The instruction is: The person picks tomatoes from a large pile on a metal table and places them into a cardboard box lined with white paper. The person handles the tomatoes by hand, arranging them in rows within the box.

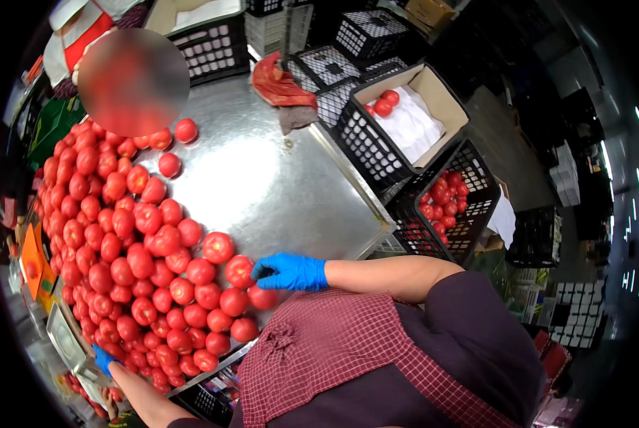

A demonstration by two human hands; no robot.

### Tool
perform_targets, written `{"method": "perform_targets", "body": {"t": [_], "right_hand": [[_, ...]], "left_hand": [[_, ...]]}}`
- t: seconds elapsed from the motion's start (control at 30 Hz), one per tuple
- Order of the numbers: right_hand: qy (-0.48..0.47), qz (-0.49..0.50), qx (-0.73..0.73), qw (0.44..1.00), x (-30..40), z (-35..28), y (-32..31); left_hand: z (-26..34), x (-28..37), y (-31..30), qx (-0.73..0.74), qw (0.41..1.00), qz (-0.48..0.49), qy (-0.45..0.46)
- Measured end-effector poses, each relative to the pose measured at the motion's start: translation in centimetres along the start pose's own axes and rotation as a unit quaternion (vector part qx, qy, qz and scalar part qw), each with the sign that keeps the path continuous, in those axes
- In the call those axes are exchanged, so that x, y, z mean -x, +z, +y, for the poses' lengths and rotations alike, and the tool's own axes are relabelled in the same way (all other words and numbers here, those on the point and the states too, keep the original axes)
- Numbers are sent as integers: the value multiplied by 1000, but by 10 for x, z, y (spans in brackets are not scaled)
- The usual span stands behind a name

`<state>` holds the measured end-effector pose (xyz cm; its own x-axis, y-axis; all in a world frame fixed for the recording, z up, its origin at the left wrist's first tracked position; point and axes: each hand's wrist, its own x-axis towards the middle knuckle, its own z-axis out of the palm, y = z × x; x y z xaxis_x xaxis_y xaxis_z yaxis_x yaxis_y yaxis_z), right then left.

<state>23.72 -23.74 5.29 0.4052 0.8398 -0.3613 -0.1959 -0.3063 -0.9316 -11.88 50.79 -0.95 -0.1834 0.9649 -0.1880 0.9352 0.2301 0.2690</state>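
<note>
A large heap of red tomatoes [121,270] covers the left part of a stainless steel table [298,203]. My right hand [293,273], in a blue glove, is at the heap's near right edge. Its curled fingers are apart, with the tips against or just beside a tomato [239,271]; another tomato [263,297] lies beneath the hand. At the lower left edge of the heap is my left hand [104,359], also blue-gloved. It is partly in view beside the tomatoes, and what its fingers hold is unclear.
A paper-lined black plastic crate [378,144] with a few tomatoes stands right of the table. Below it, another black crate [472,182] holds several tomatoes. A red cloth [279,83] lies at the table's far edge. Opposite, a person in an apron [81,40] stands, partly blurred.
</note>
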Motion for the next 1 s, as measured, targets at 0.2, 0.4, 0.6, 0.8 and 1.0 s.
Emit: {"method": "perform_targets", "body": {"t": [0.2, 0.4, 0.6, 0.8, 1.0], "right_hand": [[-161, 330, 118, 923, 45, 19, -120], [-156, 551, 287, 768, 111, 80, -352], [58, 492, 434, 752, 137, 151, -529], [153, 383, 459, 786, 110, 158, -604], [162, 359, 483, 782, 105, 156, -612]], "left_hand": [[20, 107, 1, -2, 976, 144, 162], [46, 310, 11, 46, 906, 211, 365], [104, 517, 47, 88, 862, 161, 473], [148, 683, 93, 83, 855, 50, 509], [159, 755, 136, 111, 857, -53, 500]]}}
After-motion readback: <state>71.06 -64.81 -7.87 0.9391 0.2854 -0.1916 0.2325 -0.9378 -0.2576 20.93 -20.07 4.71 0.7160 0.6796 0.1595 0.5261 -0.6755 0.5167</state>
